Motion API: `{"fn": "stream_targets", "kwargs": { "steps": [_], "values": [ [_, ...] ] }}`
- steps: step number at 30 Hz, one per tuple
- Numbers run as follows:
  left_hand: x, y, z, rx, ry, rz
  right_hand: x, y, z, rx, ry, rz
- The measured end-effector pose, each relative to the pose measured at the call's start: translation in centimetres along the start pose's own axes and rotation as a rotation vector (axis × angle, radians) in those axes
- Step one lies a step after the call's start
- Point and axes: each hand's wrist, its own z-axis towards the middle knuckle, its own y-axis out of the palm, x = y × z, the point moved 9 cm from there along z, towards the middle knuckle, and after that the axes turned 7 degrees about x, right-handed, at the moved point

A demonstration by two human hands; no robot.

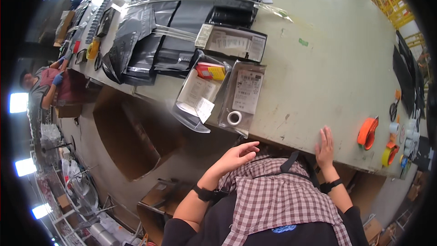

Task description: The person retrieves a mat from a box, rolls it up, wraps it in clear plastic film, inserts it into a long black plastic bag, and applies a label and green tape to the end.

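Observation:
My left hand (237, 156) hovers over my lap just short of the table's front edge, fingers stretched out, holding nothing. My right hand (324, 149) lies with spread fingers on the near edge of the table (327, 91), also without anything in it. Closest to my left hand is a clear plastic tray (223, 109) with a sheet of printed labels (248, 90) and a small white tape roll (234, 118). Left of it, a second tray (191, 123) contains white paper slips (196, 92) and a red and yellow packet (210, 70). Behind them, a dark-rimmed box (257, 47) holds more labels.
Stacks of black plastic bags (180, 27) cover the table's far left. An orange tape roll (368, 133) and a yellow one (390, 154) stand at the right, near scissors (393, 110). A large cardboard box (127, 136) is on the floor at left. Another person (48, 82) works beyond.

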Motion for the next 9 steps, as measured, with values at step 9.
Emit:
{"fn": "stream_targets", "kwargs": {
  "steps": [9],
  "values": [
    [-1.2, -2.5, 0.1, -0.024, -0.005, -0.003, -0.1, -0.1, -0.1, 0.015, 0.039, -0.047]
  ]
}}
